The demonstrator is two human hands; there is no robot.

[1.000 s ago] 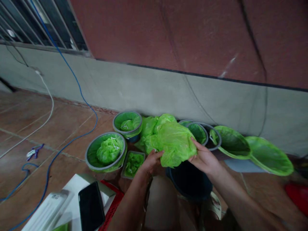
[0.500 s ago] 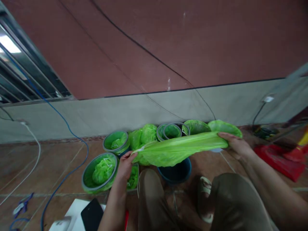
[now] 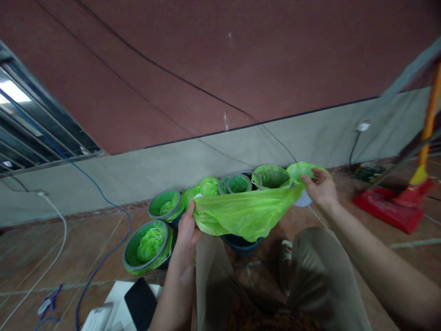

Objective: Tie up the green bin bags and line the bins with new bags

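A thin bright-green plastic bag [image 3: 241, 211] is stretched sideways in front of me, its lower edge sagging. My left hand [image 3: 189, 226] is closed on its left end, near a small white tie. At the opposite corner, my right hand [image 3: 320, 187] pinches the bag between thumb and fingers. Below the bag stands a dark blue bin [image 3: 243, 248], its opening mostly covered by the plastic. Behind are a green-lined bin [image 3: 272, 177] and some nested grey-rimmed bins [image 3: 239, 184].
Grey-rimmed bins [image 3: 165, 204] with bunched green bags stand left. A red dustpan [image 3: 389, 209] and an orange-handled broom [image 3: 427, 124] are right. A blue cable [image 3: 106, 248] crosses the tiles. A black phone [image 3: 140, 301] lies on a white box [image 3: 117, 294].
My right hand has come inward and a little up, so the bag is less taut and hangs deeper. The left hand has shifted slightly right. The whole view has turned a little.
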